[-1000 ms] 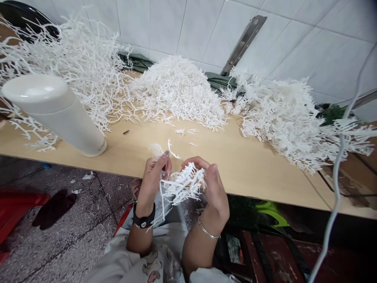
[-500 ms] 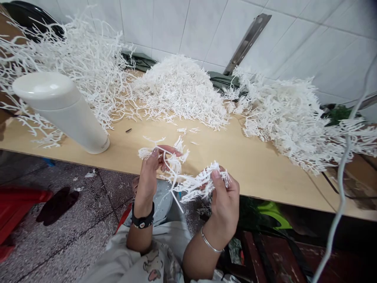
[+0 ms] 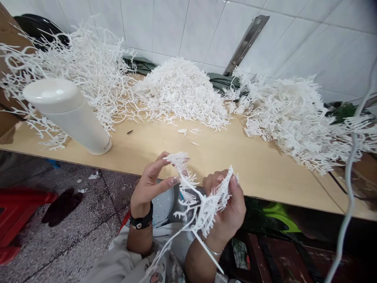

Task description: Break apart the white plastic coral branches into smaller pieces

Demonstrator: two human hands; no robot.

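Observation:
A white plastic branch (image 3: 203,212) with fringed, needle-like tufts is held up in front of me, over the table's front edge. My right hand (image 3: 228,208) is wrapped round its tufted part, and bare stems hang down toward my lap. My left hand (image 3: 154,181) is beside it with thumb and fingers apart; one tuft (image 3: 178,159) reaches its fingertips, and whether they touch I cannot tell. Beyond the hands, a few small loose white sprigs (image 3: 182,131) lie on the table (image 3: 141,143).
White bare branches (image 3: 97,63) are heaped at the left behind a white bottle (image 3: 73,118). A pile of small white sprigs (image 3: 182,94) lies in the middle, and tufted branches (image 3: 288,114) at the right. A white cable (image 3: 350,173) hangs at the right. A red stool (image 3: 23,220) stands lower left.
My left hand has let go of the stem and its fingers have spread. The branch has turned, its stems now hanging lower, and my right hand grips it slightly lower.

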